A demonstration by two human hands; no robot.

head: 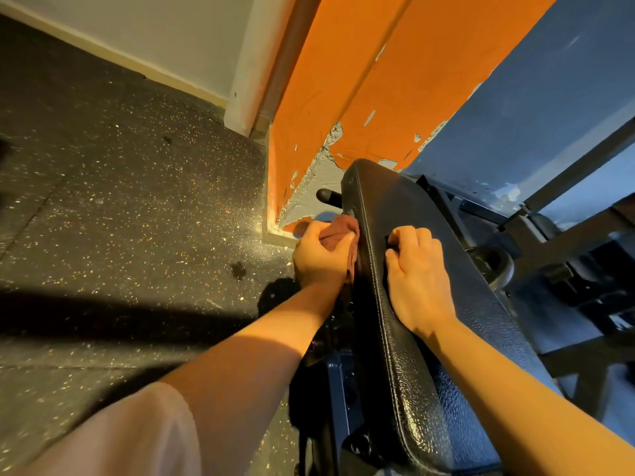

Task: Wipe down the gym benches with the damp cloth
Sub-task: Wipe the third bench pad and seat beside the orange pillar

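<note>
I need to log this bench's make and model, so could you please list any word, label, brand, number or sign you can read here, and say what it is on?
None: no readable text appears anywhere in this view.
The black bench pad shows only stitching and grain.
The reddish-brown cloth gripped by the left hand is plain.
The right hand rests on the pad.
The bench frame, the orange wall and the speckled floor carry no markings.
</note>
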